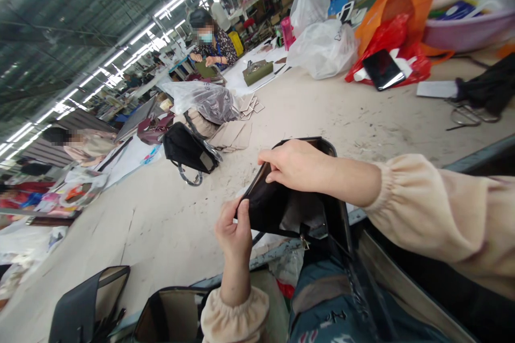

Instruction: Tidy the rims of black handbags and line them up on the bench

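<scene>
At the centre of the frame, slightly right, an open black bag tilts over the edge of a worktable, its mouth toward the camera and a metal zip pull hanging in it. The left hand, below centre, is nearly closed, pinching the bag's rim between thumb and curled fingers. The right hand, above and to the right, is also mostly closed, gripping the same rim further up; its hidden fingers cannot be made out.

In the lower left, a dark bag with a beige inside lies on the tabletop, and another dark bag sits beside it at the bottom edge. Left of upper centre, a black handbag rests near flat beige pieces and a clear plastic bag.

Toward the upper right, a dark phone lies on red plastic, just beside an orange bag. Farther back, upper centre, a masked co-worker handles an olive-green piece, with an olive bag nearby. Rows of ceiling lights run across the upper left.
</scene>
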Tool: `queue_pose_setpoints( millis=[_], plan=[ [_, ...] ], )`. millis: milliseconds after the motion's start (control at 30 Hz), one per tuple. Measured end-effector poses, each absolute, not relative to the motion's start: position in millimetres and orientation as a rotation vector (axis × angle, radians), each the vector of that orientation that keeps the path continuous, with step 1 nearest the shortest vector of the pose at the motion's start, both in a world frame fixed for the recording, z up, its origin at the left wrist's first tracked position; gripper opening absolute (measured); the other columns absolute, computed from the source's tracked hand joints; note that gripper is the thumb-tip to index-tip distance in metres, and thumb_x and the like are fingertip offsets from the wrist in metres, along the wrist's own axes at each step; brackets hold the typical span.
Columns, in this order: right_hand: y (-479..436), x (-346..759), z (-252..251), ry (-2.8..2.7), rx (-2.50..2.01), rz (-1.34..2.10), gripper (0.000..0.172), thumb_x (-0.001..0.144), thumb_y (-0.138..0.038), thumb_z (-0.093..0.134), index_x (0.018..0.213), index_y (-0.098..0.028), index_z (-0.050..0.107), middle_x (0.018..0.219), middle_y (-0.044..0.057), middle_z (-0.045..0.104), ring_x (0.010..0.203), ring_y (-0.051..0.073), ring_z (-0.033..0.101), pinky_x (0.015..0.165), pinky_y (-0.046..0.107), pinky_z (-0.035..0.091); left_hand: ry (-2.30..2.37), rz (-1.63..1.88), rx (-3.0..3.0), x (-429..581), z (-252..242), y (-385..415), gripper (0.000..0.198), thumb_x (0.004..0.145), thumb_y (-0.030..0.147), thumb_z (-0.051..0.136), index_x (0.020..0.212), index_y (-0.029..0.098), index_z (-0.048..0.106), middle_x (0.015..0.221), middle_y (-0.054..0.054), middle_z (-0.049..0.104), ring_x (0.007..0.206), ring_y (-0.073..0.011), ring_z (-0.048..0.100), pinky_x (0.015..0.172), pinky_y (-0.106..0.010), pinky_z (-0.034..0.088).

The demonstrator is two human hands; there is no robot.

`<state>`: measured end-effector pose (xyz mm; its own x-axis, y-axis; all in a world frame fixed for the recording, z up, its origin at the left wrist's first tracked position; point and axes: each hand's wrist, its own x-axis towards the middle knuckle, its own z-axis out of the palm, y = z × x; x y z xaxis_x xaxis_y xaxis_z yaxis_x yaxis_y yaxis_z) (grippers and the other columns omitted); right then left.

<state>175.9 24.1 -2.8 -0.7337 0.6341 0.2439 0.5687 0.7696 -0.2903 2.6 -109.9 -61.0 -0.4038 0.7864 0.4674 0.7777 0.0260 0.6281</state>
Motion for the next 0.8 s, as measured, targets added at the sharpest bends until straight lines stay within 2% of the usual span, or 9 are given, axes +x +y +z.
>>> queue_pose_setpoints(
  millis=[167,367,800],
  plan=[
    [25.9,172.8,-1.3,-2.656,-0.929,0.287,0.027,0.081,-0.033,0.057,0.106,-0.028,0.067,0.095,0.003,0.073,0.087,0.022,0.065,0.068,0.029,0.041,2.233,1.345,1.74,4.1,-58.8,-109.4,0.018,0.083,0.032,0.059,0.085,0.018,0.071,0.082,-0.004,0.07,0.077,-0.0161,0.063,0.074,-0.027,0.048],
    [26.0,172.4,0.0,-2.654,-0.944,0.295,0.024,0.081,-0.034,0.058,0.102,-0.028,0.07,0.097,0.002,0.073,0.087,0.021,0.065,0.068,0.028,0.042,2.208,1.339,1.729,2.5,-59.5,-108.9,0.017,0.081,0.031,0.061,0.084,0.017,0.07,0.08,-0.003,0.069,0.075,-0.0164,0.062,0.073,-0.027,0.048],
    [28.3,171.4,0.3,-2.661,-0.989,0.272,0.02,0.08,-0.037,0.058,0.093,-0.028,0.07,0.084,0.002,0.073,0.079,0.02,0.065,0.062,0.028,0.039,2.202,1.293,1.74,8.3,-53.5,-107.3,0.017,0.082,0.031,0.059,0.079,0.017,0.067,0.073,-0.002,0.065,0.07,-0.0147,0.059,0.069,-0.026,0.046]
  ],
)
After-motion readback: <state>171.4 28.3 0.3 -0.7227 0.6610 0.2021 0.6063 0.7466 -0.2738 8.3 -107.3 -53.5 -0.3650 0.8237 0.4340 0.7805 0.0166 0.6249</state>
